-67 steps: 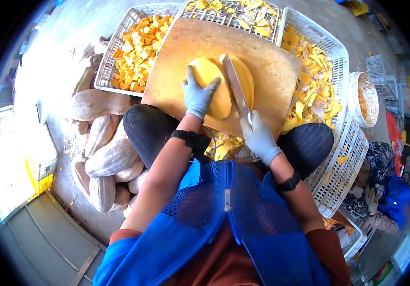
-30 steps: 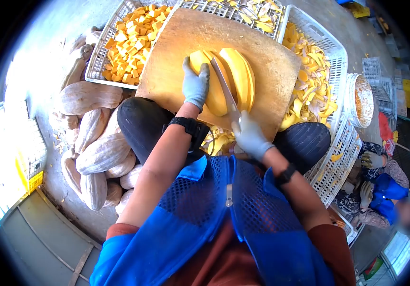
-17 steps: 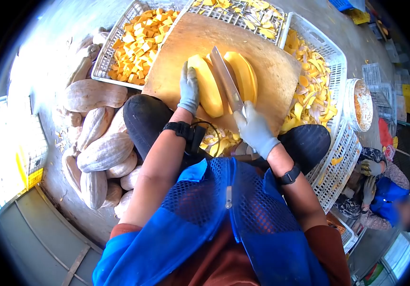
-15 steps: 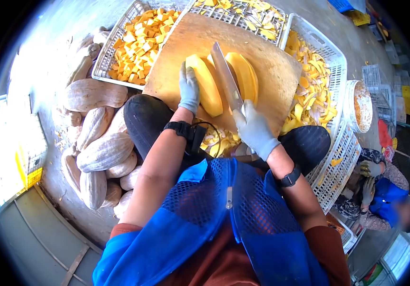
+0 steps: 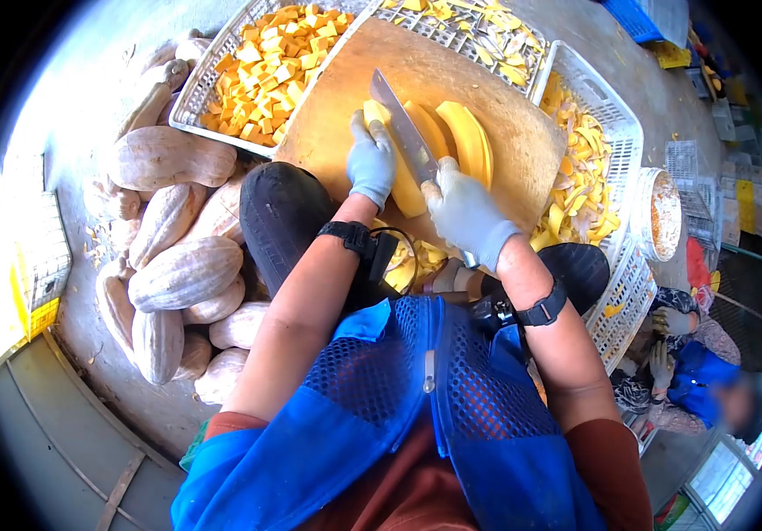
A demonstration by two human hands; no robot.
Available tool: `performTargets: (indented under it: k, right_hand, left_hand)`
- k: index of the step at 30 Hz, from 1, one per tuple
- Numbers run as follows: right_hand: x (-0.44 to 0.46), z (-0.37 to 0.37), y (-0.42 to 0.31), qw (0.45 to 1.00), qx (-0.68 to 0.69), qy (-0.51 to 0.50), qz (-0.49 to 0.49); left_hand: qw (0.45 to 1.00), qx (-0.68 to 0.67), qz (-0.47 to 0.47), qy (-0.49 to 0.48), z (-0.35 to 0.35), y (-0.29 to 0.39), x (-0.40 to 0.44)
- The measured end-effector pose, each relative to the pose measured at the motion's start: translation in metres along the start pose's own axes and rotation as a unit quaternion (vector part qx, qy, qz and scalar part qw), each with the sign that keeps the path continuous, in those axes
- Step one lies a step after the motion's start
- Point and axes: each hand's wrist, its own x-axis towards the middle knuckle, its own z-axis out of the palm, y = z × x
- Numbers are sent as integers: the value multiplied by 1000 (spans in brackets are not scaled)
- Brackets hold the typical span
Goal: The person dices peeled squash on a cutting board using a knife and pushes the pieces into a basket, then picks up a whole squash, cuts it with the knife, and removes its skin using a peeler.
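Observation:
On a wooden cutting board (image 5: 509, 124) between my knees lie long, peeled orange pumpkin pieces. My left hand (image 5: 372, 164), in a pale grey glove, grips the nearest pumpkin piece (image 5: 410, 196) from its left side. My right hand (image 5: 469, 211), gloved too, is closed around the handle of a large knife (image 5: 406, 128). The blade points away from me and runs along the held piece, close to my left fingers; how deep it sits in the flesh I cannot tell. Right of the blade rest another piece (image 5: 428, 130) and a curved piece (image 5: 468, 146).
A white crate of pumpkin cubes (image 5: 279, 71) stands beyond the board's left. Peelings fill a crate (image 5: 584, 150) on the right and lie on a crate (image 5: 487, 40) behind. Whole pumpkins (image 5: 186, 274) pile up on my left. A white bucket (image 5: 664, 214) and a co-worker (image 5: 700, 376) are at right.
My left hand has shifted right, its fingers now farther over the nearest piece. The knife has moved left onto that piece, from between it and the others. The view has turned slightly.

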Motion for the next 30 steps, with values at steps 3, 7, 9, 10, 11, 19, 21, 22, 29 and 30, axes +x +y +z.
performTargets:
  k: [3, 7, 9, 10, 11, 19, 21, 22, 29, 30]
  right_hand:
    - [7, -1, -8, 1000, -11, -17, 14]
    - [21, -12, -24, 992, 46, -85, 77]
    - [27, -14, -29, 986, 60, -112, 106]
    - [30, -11, -25, 987, 50, -113, 105]
    - [34, -9, -22, 987, 39, -114, 103]
    - [43, -12, -17, 977, 86, -139, 134]
    - [44, 4, -9, 986, 63, -113, 109]
    - [46, 23, 6, 992, 36, -82, 84]
    - [47, 55, 34, 999, 31, -14, 19]
    - [50, 46, 31, 999, 34, -35, 16]
  left_hand:
    - [999, 25, -8, -23, -8, 9, -2]
    - [998, 47, 0, -32, -9, 8, -3]
    - [998, 50, 3, -34, -8, 6, -1]
    - [998, 51, 4, -37, -8, 5, -1]
    - [997, 55, 24, -38, -6, 3, -2]
    - [987, 133, 75, -59, -13, 12, -10]
    - [980, 173, 80, -61, -16, 9, -10]
    - [976, 192, 85, -64, -16, 8, -11]
    - [976, 198, 69, -59, -13, 9, -22]
    - [975, 201, 61, -77, -17, 17, -21]
